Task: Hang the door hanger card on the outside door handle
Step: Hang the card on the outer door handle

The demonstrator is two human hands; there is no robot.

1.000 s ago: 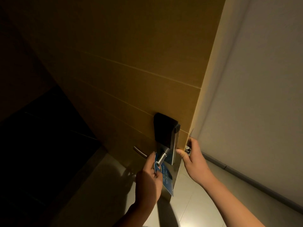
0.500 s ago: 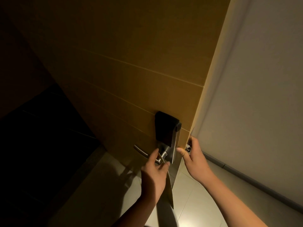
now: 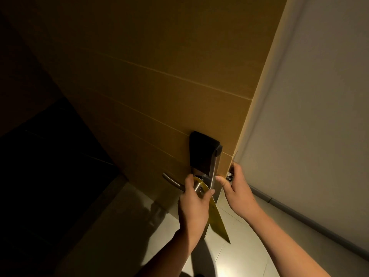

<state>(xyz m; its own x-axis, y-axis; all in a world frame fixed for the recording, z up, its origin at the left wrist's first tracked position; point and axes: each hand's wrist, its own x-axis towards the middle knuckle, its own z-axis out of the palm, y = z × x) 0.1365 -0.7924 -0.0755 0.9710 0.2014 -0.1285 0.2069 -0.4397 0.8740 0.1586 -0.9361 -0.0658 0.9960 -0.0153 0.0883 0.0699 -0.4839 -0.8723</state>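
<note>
Dim light; wooden door (image 3: 159, 92) stands open, seen edge-on from above.

Left hand (image 3: 194, 204) pinches the top of the door hanger card (image 3: 216, 216), thumb and fingers closed on it right at the handle (image 3: 173, 181). The card's curved top loop shows yellow, sitting around the neck of the handle beside the lock plate (image 3: 202, 154). The rest of the card hangs down and slants away from the door toward the tiled floor (image 3: 123, 226), seen nearly edge-on.

Right hand (image 3: 237, 188) wraps the door's edge at latch height, thumb on the near face, fingers round the back. Its grip is closed on the door edge, likely steadying the door.

Judgement: the hanging step is nearly done; the loop looks on, though whether it is fully seated I cannot tell, since the left hand covers part of it.

Risks from here:
- Letting go before the loop fully clears the handle's neck; the card would slip off and drop to the floor.
- Pulling at an angle could crease or tear the thin loop.
- Card left twisted, wrong face out.
- Door swinging when the right hand releases, shaking the card loose.
</note>
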